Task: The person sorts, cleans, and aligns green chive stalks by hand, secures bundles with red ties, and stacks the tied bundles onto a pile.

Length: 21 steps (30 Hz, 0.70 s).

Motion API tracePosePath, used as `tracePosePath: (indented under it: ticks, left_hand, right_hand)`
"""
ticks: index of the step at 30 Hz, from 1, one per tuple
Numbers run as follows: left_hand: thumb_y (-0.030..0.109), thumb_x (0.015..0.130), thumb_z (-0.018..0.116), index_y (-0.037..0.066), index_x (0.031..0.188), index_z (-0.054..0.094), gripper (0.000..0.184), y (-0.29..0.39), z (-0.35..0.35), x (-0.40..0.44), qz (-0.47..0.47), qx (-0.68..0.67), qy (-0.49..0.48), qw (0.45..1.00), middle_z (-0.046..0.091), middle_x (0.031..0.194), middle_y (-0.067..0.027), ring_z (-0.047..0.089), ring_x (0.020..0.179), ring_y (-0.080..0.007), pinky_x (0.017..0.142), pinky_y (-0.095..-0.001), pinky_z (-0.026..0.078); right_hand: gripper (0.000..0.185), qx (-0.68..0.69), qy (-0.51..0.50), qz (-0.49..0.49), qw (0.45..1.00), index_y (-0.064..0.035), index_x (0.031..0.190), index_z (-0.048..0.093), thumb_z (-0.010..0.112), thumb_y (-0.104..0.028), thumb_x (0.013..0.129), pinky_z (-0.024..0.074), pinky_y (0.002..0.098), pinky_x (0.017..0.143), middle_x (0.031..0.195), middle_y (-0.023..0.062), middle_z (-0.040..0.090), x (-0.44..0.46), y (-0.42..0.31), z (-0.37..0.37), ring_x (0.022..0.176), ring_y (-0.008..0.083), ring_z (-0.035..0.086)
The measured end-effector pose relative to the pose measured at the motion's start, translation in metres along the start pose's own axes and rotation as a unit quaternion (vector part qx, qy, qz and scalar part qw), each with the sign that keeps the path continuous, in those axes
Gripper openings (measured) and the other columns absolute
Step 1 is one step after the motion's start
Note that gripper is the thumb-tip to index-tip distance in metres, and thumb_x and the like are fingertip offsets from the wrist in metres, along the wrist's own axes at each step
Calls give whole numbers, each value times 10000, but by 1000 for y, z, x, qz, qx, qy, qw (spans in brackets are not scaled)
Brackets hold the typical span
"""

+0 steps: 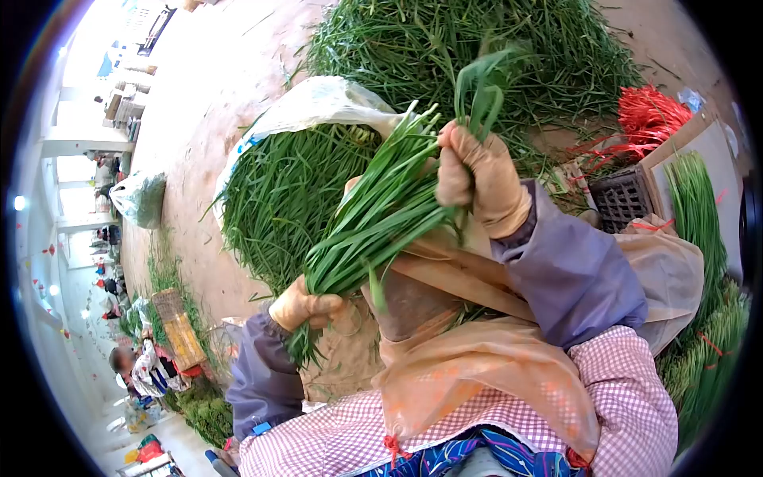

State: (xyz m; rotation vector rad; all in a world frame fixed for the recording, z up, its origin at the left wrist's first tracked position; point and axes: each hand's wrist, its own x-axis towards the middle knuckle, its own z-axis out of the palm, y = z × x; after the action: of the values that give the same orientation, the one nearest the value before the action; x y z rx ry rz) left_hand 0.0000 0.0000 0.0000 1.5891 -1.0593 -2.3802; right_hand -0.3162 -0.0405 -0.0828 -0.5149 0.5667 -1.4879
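Note:
My left hand [306, 308], in a tan glove, is closed around the lower, leafy end of a bunch of garlic chives [373, 219]. The bunch slants up to the right, its pale stem ends near my other hand. My right hand [483, 176], gloved too, pinches a small tuft of chive leaves [479, 95] that sticks up above the fist, blurred by motion. Behind the bunch, an open white plastic bag [318, 99] holds many more loose chives [290, 199].
A large heap of loose chives [469, 48] lies on the floor ahead. Red ties [656, 119] sit at the right by a dark plastic crate [620, 199]. Tied chive bundles [699, 215] stand at far right. Another person [151, 370] is at the far left, near a filled bag [143, 199].

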Motion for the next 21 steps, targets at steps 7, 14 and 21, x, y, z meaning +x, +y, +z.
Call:
tracePosePath:
  ticks: [7, 14, 21]
  left_hand:
    - [246, 846, 735, 24, 1139, 552, 410, -65, -8, 4, 70, -92, -18, 993, 467, 558, -16, 379, 416, -89, 391, -246, 271]
    - [269, 825, 744, 15, 1098, 550, 420, -103, 3, 6, 95, -151, -23, 984, 460, 569, -13, 374, 415, -91, 386, -245, 269]
    - [264, 840, 727, 4, 1075, 549, 393, -115, 6, 10, 114, -182, -37, 976, 452, 552, -14, 369, 409, -94, 385, -247, 268]
  right_hand:
    - [281, -31, 76, -59, 995, -73, 948, 583, 498, -334, 1008, 259, 269, 366, 506, -77, 308, 27, -105, -52, 382, 73, 263]
    - [684, -391, 283, -21, 876, -50, 1291, 410, 724, -441, 826, 420, 399, 751, 1020, 127, 515, 62, -132, -155, 858, 245, 481]
    - [777, -174, -58, 208, 961, -134, 1532, 177, 633, -206, 907, 537, 263, 632, 1230, 144, 533, -35, -11, -70, 824, 170, 642]
